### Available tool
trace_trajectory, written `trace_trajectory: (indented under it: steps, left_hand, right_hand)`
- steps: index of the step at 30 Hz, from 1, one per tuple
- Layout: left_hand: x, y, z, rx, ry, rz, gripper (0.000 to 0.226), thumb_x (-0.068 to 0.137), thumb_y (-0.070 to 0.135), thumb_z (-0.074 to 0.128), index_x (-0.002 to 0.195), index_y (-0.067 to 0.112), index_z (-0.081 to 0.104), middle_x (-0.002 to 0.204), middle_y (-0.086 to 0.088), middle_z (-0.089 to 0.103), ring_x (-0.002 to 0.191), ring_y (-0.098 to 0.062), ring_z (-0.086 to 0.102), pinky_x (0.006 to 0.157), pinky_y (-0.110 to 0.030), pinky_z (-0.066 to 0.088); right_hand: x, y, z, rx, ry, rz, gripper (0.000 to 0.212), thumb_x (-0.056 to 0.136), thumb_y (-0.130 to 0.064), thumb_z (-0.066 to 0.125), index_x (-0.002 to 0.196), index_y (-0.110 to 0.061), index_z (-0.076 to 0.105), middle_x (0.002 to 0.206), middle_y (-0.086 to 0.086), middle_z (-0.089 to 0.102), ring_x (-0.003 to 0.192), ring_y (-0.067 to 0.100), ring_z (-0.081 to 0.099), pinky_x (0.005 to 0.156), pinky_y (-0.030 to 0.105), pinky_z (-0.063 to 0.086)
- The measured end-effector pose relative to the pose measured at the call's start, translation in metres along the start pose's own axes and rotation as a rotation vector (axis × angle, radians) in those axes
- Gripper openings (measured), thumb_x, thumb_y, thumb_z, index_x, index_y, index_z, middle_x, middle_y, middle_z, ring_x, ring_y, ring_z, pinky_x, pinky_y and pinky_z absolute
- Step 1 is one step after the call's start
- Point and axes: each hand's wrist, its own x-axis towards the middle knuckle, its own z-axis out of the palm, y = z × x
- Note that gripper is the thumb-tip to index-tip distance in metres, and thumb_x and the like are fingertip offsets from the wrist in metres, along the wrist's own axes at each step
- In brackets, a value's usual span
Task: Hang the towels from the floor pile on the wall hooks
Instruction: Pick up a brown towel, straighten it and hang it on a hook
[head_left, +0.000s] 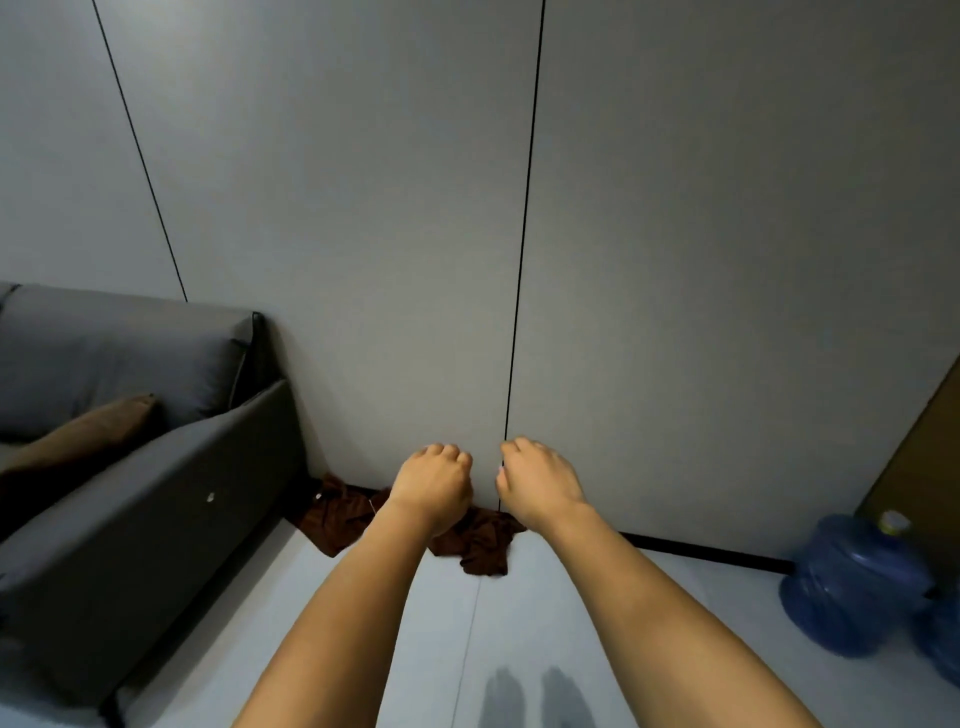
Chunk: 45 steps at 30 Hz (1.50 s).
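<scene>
Both forearms reach forward; left hand (432, 480) and right hand (537, 480) hang with fingers curled, grasping nothing. Dark brown towels (415, 530) lie crumpled at the wall base, twelve o'clock, beneath them. Likely soft, light, limp: pinch an edge or corner.

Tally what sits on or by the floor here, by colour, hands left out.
Brown: 2, the towel pile at the wall's foot and the cushion on the sofa
Grey: 1, the sofa
Blue: 2, the water jug and a second jug cut off by the frame's edge
Total: 5
</scene>
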Motion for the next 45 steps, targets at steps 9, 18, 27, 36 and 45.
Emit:
trace_trajectory:
  steps: [9,18,27,36,45]
  left_hand:
    - [0.137,-0.072,0.059,0.029,-0.002,0.01,0.034,0.1,0.025,0.033,0.125,0.007,0.046,0.129,-0.01,0.049,0.123,-0.027,0.043,0.101,-0.031,0.03]
    - [0.256,-0.143,0.099,-0.05,-0.049,-0.072,0.035,0.1,0.03,0.033,0.122,0.007,0.048,0.127,-0.01,0.051,0.121,-0.026,0.044,0.098,-0.031,0.033]
    - [0.339,-0.202,0.188,-0.036,-0.18,0.005,0.036,0.1,0.03,0.034,0.124,0.006,0.047,0.128,-0.011,0.05,0.122,-0.028,0.043,0.099,-0.032,0.032]
    - [0.421,-0.272,0.286,-0.061,-0.241,0.106,0.034,0.1,0.026,0.034,0.122,0.005,0.049,0.125,-0.013,0.052,0.119,-0.03,0.045,0.098,-0.032,0.032]
    - [0.465,-0.288,0.391,-0.053,-0.273,0.272,0.035,0.1,0.024,0.031,0.12,0.004,0.05,0.123,-0.013,0.053,0.115,-0.031,0.047,0.099,-0.034,0.03]
  right_hand:
    - [0.159,0.023,0.067,-0.01,0.035,-0.104,0.039,0.098,-0.02,0.037,0.135,-0.009,0.04,0.137,0.008,0.044,0.127,0.022,0.04,0.106,0.028,0.027]
    - [0.309,0.04,0.104,0.02,0.028,-0.103,0.035,0.097,-0.019,0.037,0.129,-0.007,0.045,0.13,0.009,0.049,0.122,0.023,0.044,0.102,0.029,0.031]
    - [0.393,0.054,0.191,-0.02,-0.118,-0.039,0.037,0.095,-0.016,0.038,0.131,-0.006,0.044,0.131,0.01,0.049,0.122,0.025,0.044,0.101,0.029,0.031]
    - [0.475,0.048,0.283,0.038,-0.192,0.051,0.034,0.095,-0.012,0.037,0.127,-0.004,0.048,0.127,0.011,0.051,0.117,0.026,0.046,0.096,0.029,0.033]
    - [0.51,0.084,0.372,0.036,-0.252,0.066,0.03,0.088,-0.005,0.048,0.115,0.004,0.057,0.114,0.02,0.059,0.108,0.036,0.054,0.095,0.038,0.04]
